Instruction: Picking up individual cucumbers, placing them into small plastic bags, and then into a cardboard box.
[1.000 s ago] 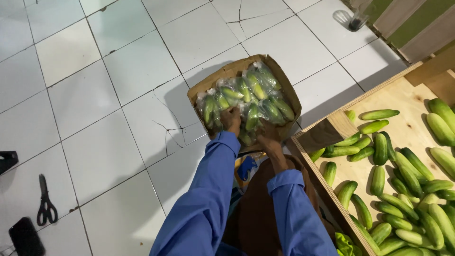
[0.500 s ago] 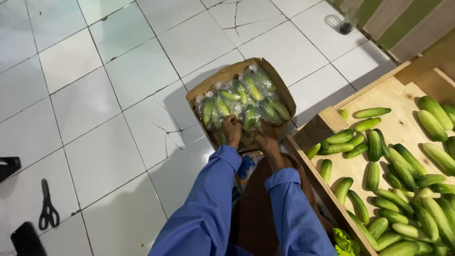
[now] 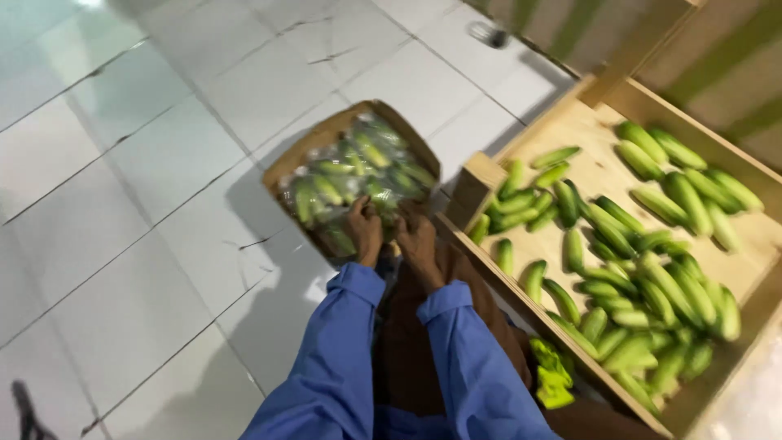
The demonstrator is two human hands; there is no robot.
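Motion blur softens the whole view from the head camera, and the near edge of a cardboard box (image 3: pixel 326 138) is hidden behind the person's two hands, so the exact hold cannot be read finger by finger. The left hand (image 3: pixel 364 231) and the right hand (image 3: pixel 418 242), both in blue sleeves (image 3: pixel 342 358), are curled down over the box's near rim and over the clear plastic bag of cucumbers (image 3: pixel 358 175) that fills it; each hand appears closed on that near edge of the bag, though the blur leaves the fingertips unclear. The box sits on the white tiled floor (image 3: pixel 122 204), its flaps open, just beside the corner of a wooden crate (image 3: pixel 481 175) and touching or nearly touching it. The bagged cucumbers look green with paler yellowish tips, packed tightly and glinting under the plastic. To the right, the crate holds loose cucumbers (image 3: pixel 635 269) spread over its pale board, its far side cut off by the frame. A bright yellow-green object (image 3: pixel 552 375) lies below the crate's near wall, too blurred to name. A dark tool (image 3: pixel 24 411) is cropped at the lower left corner.
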